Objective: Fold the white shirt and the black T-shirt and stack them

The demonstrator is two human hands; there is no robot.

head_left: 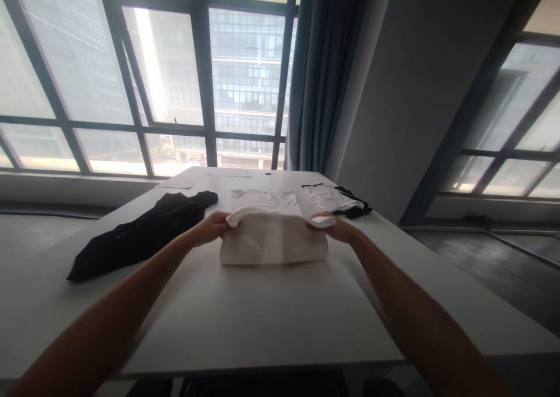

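Left hand and right hand each clamped on a top corner of a folded white garment, lying mid tabletop; black garment to its left; another white garment just behind; a white-and-black piece far right.

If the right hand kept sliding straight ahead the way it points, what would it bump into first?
The right hand, gripping the white garment's folded edge, points toward the table's far side. Straight on, it would probably first meet the white-and-black folded clothing lying just beyond it, though depth is hard to judge from this view.
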